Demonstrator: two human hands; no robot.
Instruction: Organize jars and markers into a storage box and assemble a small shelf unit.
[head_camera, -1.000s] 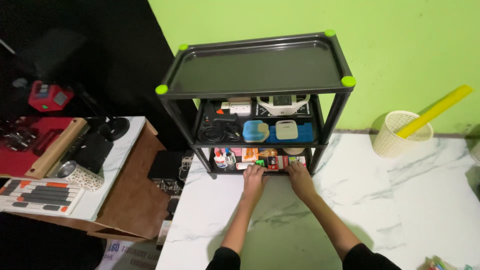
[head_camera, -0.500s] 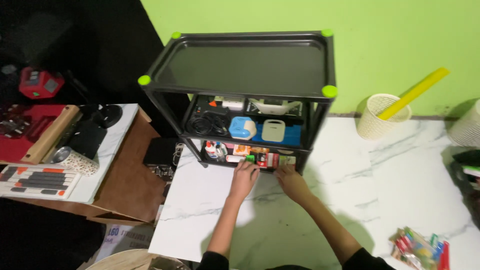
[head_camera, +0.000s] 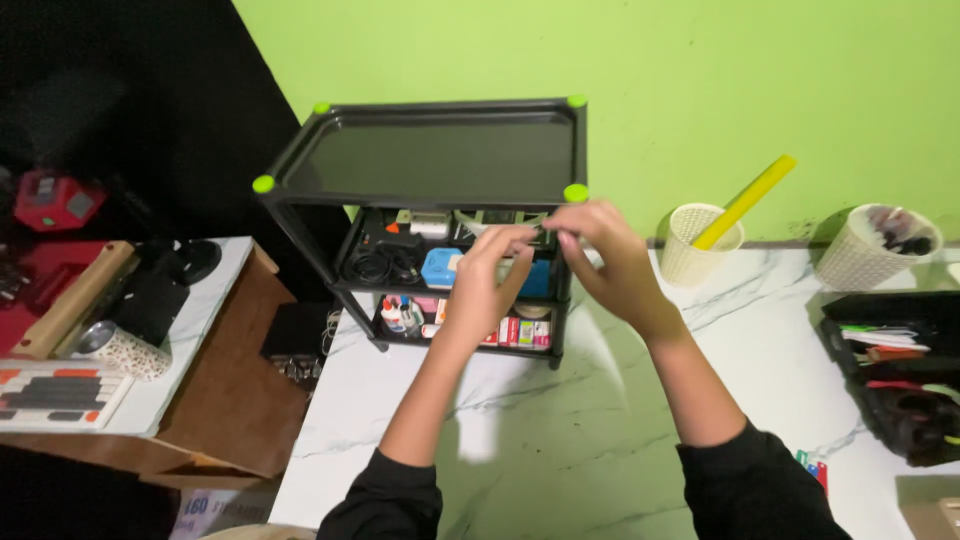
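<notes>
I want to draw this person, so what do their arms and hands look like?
Both arms wear black sleeves pushed up near the elbows, leaving the forearms bare. The left hand and right hand are bare too: no gloves, rings, watch or bracelets show.

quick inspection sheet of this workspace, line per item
surface: white marble-pattern floor, bare near the arms
job's things: black three-tier plastic shelf rack with green corner caps; top tray bare, lower tiers packed with small items
clutter: two white woven baskets, one holding a yellow ruler; black organiser tray at right
grippers: left hand and right hand raised before the rack, fingertips together; anything held cannot be told
cables: coiled black cable on middle tier
surroundings: green wall; brown wooden table at left
</notes>
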